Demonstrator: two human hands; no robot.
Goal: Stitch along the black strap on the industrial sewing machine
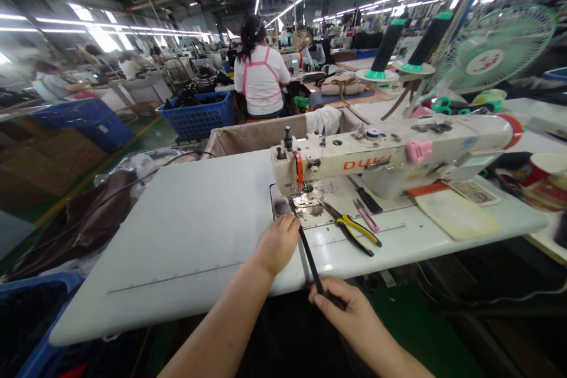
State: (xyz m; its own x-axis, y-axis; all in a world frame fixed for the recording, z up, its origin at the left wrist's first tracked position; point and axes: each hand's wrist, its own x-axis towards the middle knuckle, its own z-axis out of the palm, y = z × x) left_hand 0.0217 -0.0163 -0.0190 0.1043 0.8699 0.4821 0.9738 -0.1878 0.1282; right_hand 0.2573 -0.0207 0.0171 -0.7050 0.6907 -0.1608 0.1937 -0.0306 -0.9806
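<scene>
A narrow black strap (311, 257) runs from under the needle area of a white sewing machine (336, 156) down over the table's front edge. My left hand (279, 242) is closed on the strap close to the presser foot, knuckles up. Below the edge, my right hand (343, 304) pinches the strap's lower part between thumb and fingers. To the right of the strap lie yellow-and-black pliers (354, 233), pink thread snips (367, 215) and a black-handled screwdriver (368, 198). The strap's far end is hidden at the machine's foot.
The white table (195, 218) stretches left, with a ruler line along its front. A cream cloth pad (458, 212) lies at right. Thread cones (390, 41) and a green fan (491, 50) stand behind the machine. A person (262, 71) sits ahead, beside a blue basket (199, 115).
</scene>
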